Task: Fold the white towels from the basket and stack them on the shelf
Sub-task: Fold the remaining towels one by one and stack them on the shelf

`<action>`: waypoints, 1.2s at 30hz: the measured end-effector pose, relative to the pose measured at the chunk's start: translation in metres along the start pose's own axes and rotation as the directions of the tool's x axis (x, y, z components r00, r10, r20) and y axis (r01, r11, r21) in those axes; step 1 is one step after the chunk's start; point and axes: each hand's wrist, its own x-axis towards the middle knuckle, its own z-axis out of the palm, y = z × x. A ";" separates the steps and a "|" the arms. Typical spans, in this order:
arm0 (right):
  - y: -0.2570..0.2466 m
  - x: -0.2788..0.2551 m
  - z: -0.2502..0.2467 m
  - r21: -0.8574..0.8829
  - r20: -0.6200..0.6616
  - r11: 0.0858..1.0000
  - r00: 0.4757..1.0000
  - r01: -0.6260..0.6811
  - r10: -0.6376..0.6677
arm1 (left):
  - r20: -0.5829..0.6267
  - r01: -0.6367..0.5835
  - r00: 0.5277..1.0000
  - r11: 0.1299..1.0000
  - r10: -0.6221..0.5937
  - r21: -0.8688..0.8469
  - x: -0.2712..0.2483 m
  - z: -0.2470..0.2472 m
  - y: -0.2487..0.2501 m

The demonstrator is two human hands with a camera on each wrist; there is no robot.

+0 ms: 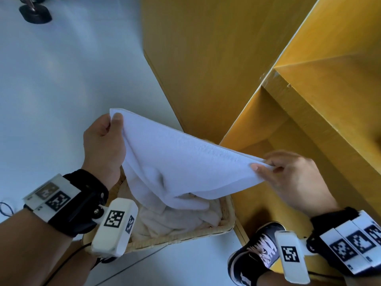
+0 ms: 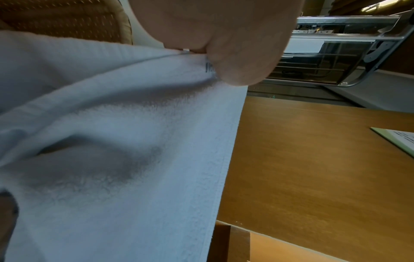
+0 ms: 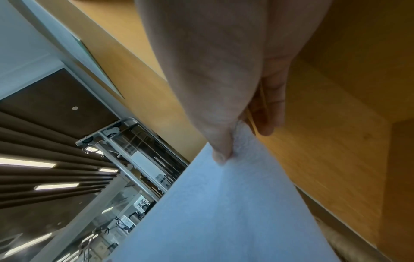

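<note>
A white towel hangs stretched between my two hands above a woven basket on the floor. My left hand pinches the towel's far left corner, thumb on top. At the right, my right hand pinches the opposite corner. The towel's lower part sags into the basket, where more crumpled white towels lie. In the left wrist view the towel drapes from my thumb. The right wrist view shows the towel pinched under my thumb. The yellow wooden shelf stands to the right.
A tall wooden panel rises behind the basket. My dark sneaker stands on the pale floor beside the shelf. A black stand foot sits far left, and a cable lies at the left edge.
</note>
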 end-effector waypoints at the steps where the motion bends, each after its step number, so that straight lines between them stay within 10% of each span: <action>1: -0.001 -0.001 -0.001 0.010 -0.003 1.000 1.000 -0.023 0.023 | -0.004 0.004 1.000 1.000 -0.004 -0.008 -0.001 0.001 0.000; 11: -0.004 -0.002 -0.002 0.186 0.063 0.952 0.970 -0.244 0.236 | -0.006 -0.103 0.995 0.995 0.103 0.001 -0.007 0.013 0.010; 21: 0.001 -0.004 0.002 -0.255 0.374 0.933 0.864 -0.255 0.339 | 0.195 -0.403 0.909 0.897 0.369 0.184 -0.044 0.037 0.039; 28: -0.008 0.001 0.006 -0.422 0.373 0.872 0.830 -0.247 0.415 | 0.338 -0.516 0.819 0.852 0.463 0.085 -0.075 0.056 0.047; 32: -0.026 0.006 0.008 -0.032 0.328 0.955 0.900 -0.295 0.289 | 0.445 -0.532 0.762 0.847 0.470 0.015 -0.084 0.065 0.044; 36: -0.063 0.007 0.013 0.602 0.391 0.741 0.919 -0.297 0.052 | 0.551 -0.588 0.672 0.809 0.494 -0.008 -0.093 0.068 0.043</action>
